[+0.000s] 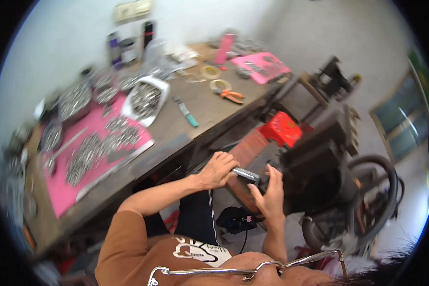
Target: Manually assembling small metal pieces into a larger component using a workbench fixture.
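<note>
Left hand: (219,170) forearm in from 8 o'clock, elbow bent, back of hand up; fingers clamped on the near end of the dark bar.
Right hand: (270,193) forearm rising from 5 o'clock, upright; thumb and fingers spread apart around the bar's other end. Contact there: cannot tell.
Dark bar: (246,174) between the hands, pale marking on its face, sloping toward 4 o'clock.
Below bar: reddish-brown slab (249,147) at 12 o'clock, close by.
Red box: (285,128) 1 o'clock from the bar.
Dark machine: (314,174) 3 o'clock, bulky, near the right hand, crowding that side; curved black wheel (392,186) beyond.
Counter: (169,121) 9 to 12 o'clock, edge well apart from the bar.
On it: pink sheet (62,202) with metal pieces (83,159), 9 o'clock; filled white tray (163,102), 10; teal-handled tool (186,112), between 10 and 11; orange-handled pliers (231,95), 12.
</note>
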The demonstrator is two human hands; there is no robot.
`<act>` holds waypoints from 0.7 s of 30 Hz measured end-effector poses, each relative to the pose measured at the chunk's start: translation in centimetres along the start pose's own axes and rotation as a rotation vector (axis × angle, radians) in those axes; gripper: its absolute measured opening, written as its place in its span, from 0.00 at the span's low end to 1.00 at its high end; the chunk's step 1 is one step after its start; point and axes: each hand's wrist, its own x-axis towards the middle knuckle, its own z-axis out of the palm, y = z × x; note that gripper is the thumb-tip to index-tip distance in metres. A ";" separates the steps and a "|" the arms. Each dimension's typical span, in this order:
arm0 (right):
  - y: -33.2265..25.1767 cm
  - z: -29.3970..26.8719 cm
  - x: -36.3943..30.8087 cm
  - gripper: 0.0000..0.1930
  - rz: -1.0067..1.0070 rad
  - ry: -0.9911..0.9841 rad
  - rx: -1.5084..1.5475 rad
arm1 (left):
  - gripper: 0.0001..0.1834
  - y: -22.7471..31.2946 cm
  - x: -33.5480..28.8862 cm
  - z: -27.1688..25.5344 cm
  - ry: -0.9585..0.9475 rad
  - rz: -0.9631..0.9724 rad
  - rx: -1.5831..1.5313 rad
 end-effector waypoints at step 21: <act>-21.4 27.0 3.6 0.28 -0.540 -0.518 0.579 | 0.13 4.8 -25.8 -24.1 0.295 -0.828 0.580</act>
